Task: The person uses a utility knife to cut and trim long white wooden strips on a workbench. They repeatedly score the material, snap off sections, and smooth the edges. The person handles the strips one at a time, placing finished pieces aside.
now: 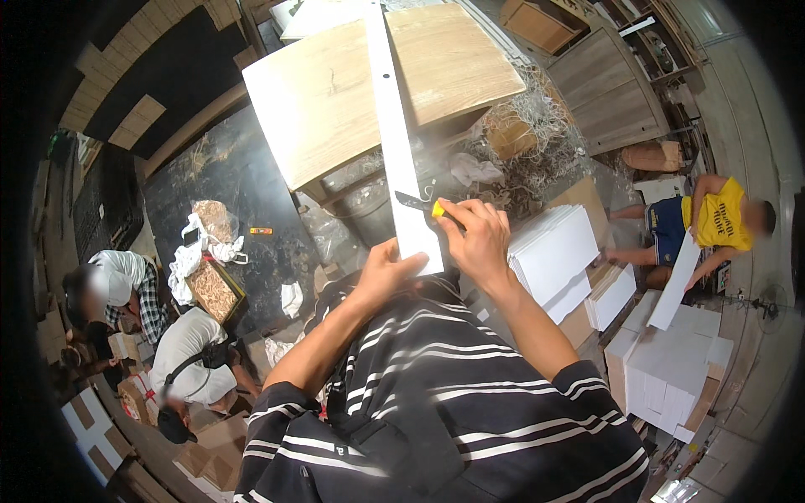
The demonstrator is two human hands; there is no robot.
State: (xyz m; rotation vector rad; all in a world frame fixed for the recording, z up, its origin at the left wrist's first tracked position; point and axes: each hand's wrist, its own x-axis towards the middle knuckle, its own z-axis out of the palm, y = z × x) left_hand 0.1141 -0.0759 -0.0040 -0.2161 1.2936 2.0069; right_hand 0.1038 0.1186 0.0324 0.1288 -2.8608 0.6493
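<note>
Yellow shirt [723, 218]: two rows of bold dark capital letters, clear enough to read, turned sideways.
Striped shirt [495, 394]: one small white printed mark on its dark cloth, too small to make out.
Small orange block [261, 230]: dark marks, illegible; it lies on the dark surface [277, 189], in from its edges.

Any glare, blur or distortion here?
Head view: the white board looks washed out at its far end; head view: the lens bows the wooden panel, corners black; head view: the yellow-shirted co-worker's head is blurred, the right hand sharper.
</note>
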